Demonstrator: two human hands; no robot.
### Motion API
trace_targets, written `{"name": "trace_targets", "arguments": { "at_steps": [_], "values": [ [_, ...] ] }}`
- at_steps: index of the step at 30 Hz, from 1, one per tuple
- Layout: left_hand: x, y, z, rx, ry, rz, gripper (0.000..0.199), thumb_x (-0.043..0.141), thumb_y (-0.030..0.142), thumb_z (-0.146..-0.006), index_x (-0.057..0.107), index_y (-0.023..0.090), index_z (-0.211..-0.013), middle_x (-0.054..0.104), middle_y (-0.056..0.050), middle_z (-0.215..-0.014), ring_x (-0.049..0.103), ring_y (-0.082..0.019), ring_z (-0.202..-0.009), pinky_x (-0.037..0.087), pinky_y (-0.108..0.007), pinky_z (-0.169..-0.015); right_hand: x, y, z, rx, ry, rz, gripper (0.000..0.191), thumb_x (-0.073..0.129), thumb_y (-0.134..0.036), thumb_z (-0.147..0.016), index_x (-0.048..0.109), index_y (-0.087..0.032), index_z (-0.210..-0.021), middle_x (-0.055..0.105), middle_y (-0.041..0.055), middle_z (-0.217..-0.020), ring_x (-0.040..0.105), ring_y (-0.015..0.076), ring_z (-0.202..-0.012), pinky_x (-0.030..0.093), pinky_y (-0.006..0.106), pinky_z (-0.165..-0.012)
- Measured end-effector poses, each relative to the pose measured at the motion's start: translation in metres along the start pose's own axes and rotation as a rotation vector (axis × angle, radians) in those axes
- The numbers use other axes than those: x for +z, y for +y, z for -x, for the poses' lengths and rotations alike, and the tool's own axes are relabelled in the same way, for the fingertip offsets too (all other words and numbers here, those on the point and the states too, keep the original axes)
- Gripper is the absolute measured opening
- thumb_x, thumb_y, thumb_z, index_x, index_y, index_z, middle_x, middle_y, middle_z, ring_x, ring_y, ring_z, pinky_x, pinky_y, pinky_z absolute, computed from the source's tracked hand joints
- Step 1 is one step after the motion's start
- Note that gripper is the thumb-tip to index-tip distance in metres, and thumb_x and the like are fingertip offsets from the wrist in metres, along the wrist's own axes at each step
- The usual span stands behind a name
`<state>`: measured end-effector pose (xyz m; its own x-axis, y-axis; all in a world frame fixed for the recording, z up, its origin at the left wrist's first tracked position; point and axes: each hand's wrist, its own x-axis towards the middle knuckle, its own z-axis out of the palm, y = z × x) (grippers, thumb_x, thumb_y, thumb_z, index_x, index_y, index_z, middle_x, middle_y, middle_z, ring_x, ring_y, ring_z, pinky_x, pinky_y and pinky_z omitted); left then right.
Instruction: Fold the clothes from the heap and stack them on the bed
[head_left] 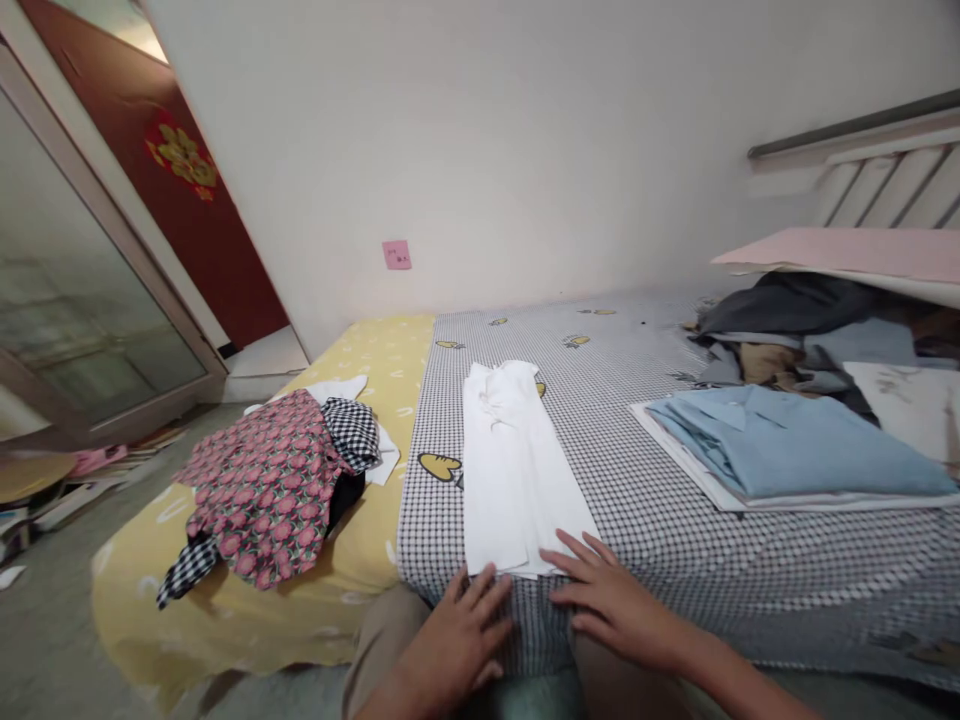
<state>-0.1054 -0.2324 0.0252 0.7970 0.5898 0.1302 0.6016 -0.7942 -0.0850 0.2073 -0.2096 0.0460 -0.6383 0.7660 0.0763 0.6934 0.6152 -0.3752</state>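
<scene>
A white garment (517, 460), folded into a long narrow strip, lies flat on the checked bedsheet (592, 390) in front of me. Its far end shows some bunched or knotted detail. At its near left corner, my left hand (465, 630) rests with fingers spread, the tips at the hem. My right hand (615, 595) lies flat near the opposite corner, fingers apart and touching the cloth's near right edge. Neither hand grips anything.
Left on the yellow sheet (375, 350) is a loose heap with a pink floral garment (262, 470). At right a folded blue shirt (795, 440) lies on white cloth, before a pile of dark clothes (787, 305). A wall (510, 150) stands behind the bed.
</scene>
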Motion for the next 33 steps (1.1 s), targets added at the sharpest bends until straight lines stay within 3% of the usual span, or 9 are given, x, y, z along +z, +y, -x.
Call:
{"name": "trace_targets", "arguments": {
  "at_steps": [3, 6, 9, 14, 17, 21, 27, 30, 33],
  "values": [
    [-0.014, -0.017, 0.022, 0.047, 0.068, -0.006, 0.042, 0.050, 0.024, -0.097, 0.050, 0.033, -0.138, 0.063, 0.000, -0.138, 0.055, -0.012, -0.127, 0.030, -0.036, -0.119, -0.014, 0.031, 0.014, 0.128, 0.179, -0.003, 0.040, 0.038, -0.028, -0.099, 0.069, -0.036, -0.123, 0.068, 0.0026, -0.131, 0.058, 0.0225, -0.126, 0.043, 0.047, -0.108],
    [-0.022, -0.047, 0.017, -0.159, 0.242, -0.204, 0.054, 0.044, 0.012, -0.096, 0.041, 0.031, -0.147, 0.062, -0.004, -0.139, 0.052, -0.014, -0.131, 0.028, -0.036, -0.118, -0.025, 0.065, 0.009, 0.197, 0.350, 0.195, 0.054, 0.039, -0.013, -0.090, 0.059, -0.032, -0.136, 0.058, 0.0057, -0.143, 0.052, 0.0254, -0.133, 0.038, 0.053, -0.110],
    [-0.021, -0.070, -0.008, -0.264, 0.314, -0.304, 0.059, 0.049, 0.022, -0.097, 0.034, 0.037, -0.151, 0.049, -0.006, -0.152, 0.040, -0.023, -0.143, 0.020, -0.045, -0.121, -0.024, 0.083, -0.001, 0.134, 0.275, 0.318, 0.075, 0.039, -0.001, -0.078, 0.052, -0.037, -0.142, 0.044, -0.0006, -0.155, 0.034, 0.0272, -0.146, 0.027, 0.061, -0.115],
    [-0.009, -0.081, -0.039, -0.186, 0.182, -0.259, 0.066, 0.048, 0.027, -0.097, 0.021, 0.039, -0.155, 0.038, -0.003, -0.160, 0.030, -0.022, -0.149, 0.005, -0.048, -0.123, -0.018, 0.090, -0.008, 0.110, 0.091, 0.252, 0.086, 0.038, 0.001, -0.073, 0.038, -0.036, -0.151, 0.033, -0.0020, -0.161, 0.026, 0.0227, -0.150, 0.025, 0.055, -0.118],
    [-0.004, -0.089, -0.039, -0.173, 0.128, -0.184, 0.071, 0.056, 0.036, -0.093, 0.021, 0.038, -0.155, 0.041, -0.004, -0.159, 0.033, -0.022, -0.147, 0.008, -0.046, -0.123, -0.021, 0.092, -0.005, 0.123, 0.057, 0.213, 0.085, 0.039, -0.002, -0.074, 0.037, -0.037, -0.152, 0.031, -0.0030, -0.162, 0.025, 0.0216, -0.150, 0.021, 0.054, -0.120],
    [-0.001, -0.100, -0.031, -0.252, 0.069, -0.120, 0.087, 0.067, 0.047, -0.085, 0.018, 0.035, -0.156, 0.032, -0.010, -0.163, 0.029, -0.025, -0.148, 0.016, -0.047, -0.120, -0.023, 0.094, -0.002, 0.129, 0.036, 0.189, 0.081, 0.046, -0.010, -0.078, 0.034, -0.037, -0.153, 0.025, -0.0020, -0.163, 0.021, 0.0247, -0.151, 0.017, 0.058, -0.120],
    [-0.003, -0.097, -0.034, -0.192, 0.080, -0.122, 0.095, 0.067, 0.061, -0.080, 0.017, 0.035, -0.156, 0.028, -0.012, -0.164, 0.026, -0.030, -0.150, 0.009, -0.052, -0.121, -0.010, 0.095, -0.003, 0.083, 0.095, 0.273, 0.083, 0.054, -0.011, -0.076, 0.037, -0.040, -0.151, 0.018, 0.0005, -0.165, 0.017, 0.0298, -0.152, 0.017, 0.062, -0.118],
    [-0.002, -0.090, -0.041, -0.124, 0.141, -0.179, 0.084, 0.064, 0.049, -0.086, 0.019, 0.037, -0.156, 0.028, -0.011, -0.164, 0.023, -0.031, -0.151, 0.001, -0.054, -0.121, -0.003, 0.097, -0.004, 0.029, 0.174, 0.310, 0.081, 0.058, -0.013, -0.077, 0.037, -0.042, -0.150, 0.012, 0.0022, -0.167, 0.016, 0.0325, -0.152, 0.018, 0.063, -0.117],
    [0.001, -0.083, -0.049, -0.091, 0.172, -0.204, 0.073, 0.053, 0.017, -0.093, 0.023, 0.042, -0.154, 0.029, -0.004, -0.164, 0.024, -0.026, -0.151, -0.006, -0.052, -0.122, 0.003, 0.097, -0.007, -0.010, 0.223, 0.331, 0.074, 0.059, -0.020, -0.086, 0.034, -0.043, -0.152, 0.015, 0.0050, -0.167, 0.016, 0.0345, -0.152, 0.021, 0.066, -0.115]
  ]
}}
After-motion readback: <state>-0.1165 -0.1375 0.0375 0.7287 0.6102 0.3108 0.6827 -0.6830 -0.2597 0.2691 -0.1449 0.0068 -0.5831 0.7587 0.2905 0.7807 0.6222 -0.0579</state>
